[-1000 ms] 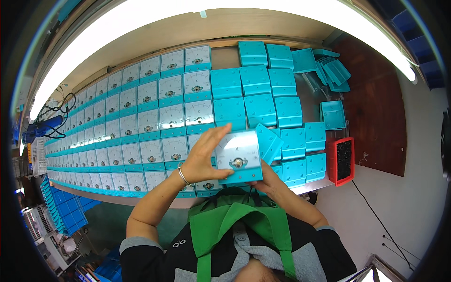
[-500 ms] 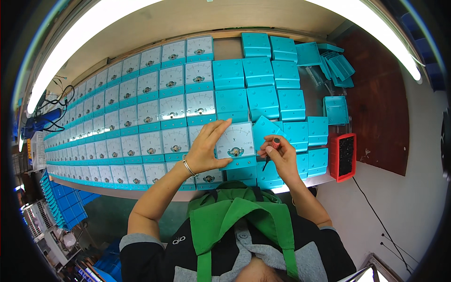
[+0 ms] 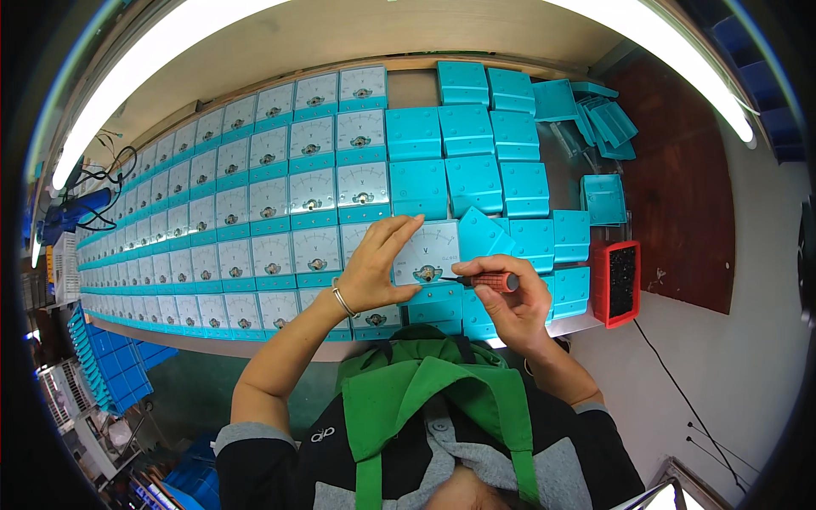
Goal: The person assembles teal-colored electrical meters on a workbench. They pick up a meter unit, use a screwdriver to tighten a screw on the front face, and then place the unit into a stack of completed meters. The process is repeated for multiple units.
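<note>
A white-faced voltmeter (image 3: 427, 240) on a turquoise base lies face up in front of me. My left hand (image 3: 372, 270) holds it along its left side, thumb at the lower edge and fingers at the upper. In my right hand (image 3: 525, 308) is a screwdriver (image 3: 493, 282) with a red and black handle, gripped between thumb and fingers. Its dark shaft points left, and the tip is at the small window low on the meter's face. Whether the tip touches a screw is too small to tell. A tilted turquoise case (image 3: 483, 235) lies just beyond the right hand.
Rows of similar meters (image 3: 313, 189) fill the table's left side. Turquoise cases (image 3: 473, 183) stand in rows to the right, with loose ones (image 3: 614, 121) heaped at far right. A red bin (image 3: 603, 285) of small black parts sits at the right edge. Bright tube lights arch overhead.
My right hand has turned the screwdriver from pointing down toward me to pointing left, bringing its tip to the meter's window. The left hand and the meter have stayed in place.
</note>
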Motion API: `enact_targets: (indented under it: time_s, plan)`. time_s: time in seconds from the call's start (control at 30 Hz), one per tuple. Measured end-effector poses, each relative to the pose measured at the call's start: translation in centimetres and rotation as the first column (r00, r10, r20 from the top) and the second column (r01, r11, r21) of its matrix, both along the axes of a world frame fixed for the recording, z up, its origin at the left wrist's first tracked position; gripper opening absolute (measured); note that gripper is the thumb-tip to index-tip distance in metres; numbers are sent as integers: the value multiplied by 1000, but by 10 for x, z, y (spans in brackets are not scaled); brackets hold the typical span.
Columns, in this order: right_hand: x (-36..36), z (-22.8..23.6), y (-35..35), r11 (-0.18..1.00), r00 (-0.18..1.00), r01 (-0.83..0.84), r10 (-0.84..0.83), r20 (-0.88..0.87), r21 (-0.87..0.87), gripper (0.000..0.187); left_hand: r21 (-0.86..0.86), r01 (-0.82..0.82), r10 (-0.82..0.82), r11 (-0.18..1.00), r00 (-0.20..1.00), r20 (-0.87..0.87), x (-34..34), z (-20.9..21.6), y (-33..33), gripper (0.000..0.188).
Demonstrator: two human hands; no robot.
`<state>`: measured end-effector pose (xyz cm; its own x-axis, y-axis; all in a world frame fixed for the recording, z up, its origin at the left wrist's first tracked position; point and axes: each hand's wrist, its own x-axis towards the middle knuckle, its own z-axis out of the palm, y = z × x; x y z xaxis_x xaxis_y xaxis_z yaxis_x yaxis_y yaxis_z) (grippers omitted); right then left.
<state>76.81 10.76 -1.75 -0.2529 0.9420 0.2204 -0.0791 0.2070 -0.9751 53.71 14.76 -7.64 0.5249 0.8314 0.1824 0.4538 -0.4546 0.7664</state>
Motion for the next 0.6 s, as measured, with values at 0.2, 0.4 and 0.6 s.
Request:
enact_targets:
  time_s: [0.2,0.4,0.6]
  plan:
    - [-4,-13,-7,995,995,94,-93,-33,38,32,-12,-4,4,1000,1000,-16,-1,1,-5,97]
    - [-9,-14,-9,996,995,83,-80,-55,39,30,-2,2,-2,1000,999,-33,-1,2,-8,98]
    - [-10,-21,-10,985,983,165,-169,76,59,30,22,-4,6,1000,999,-49,1,2,-9,98]
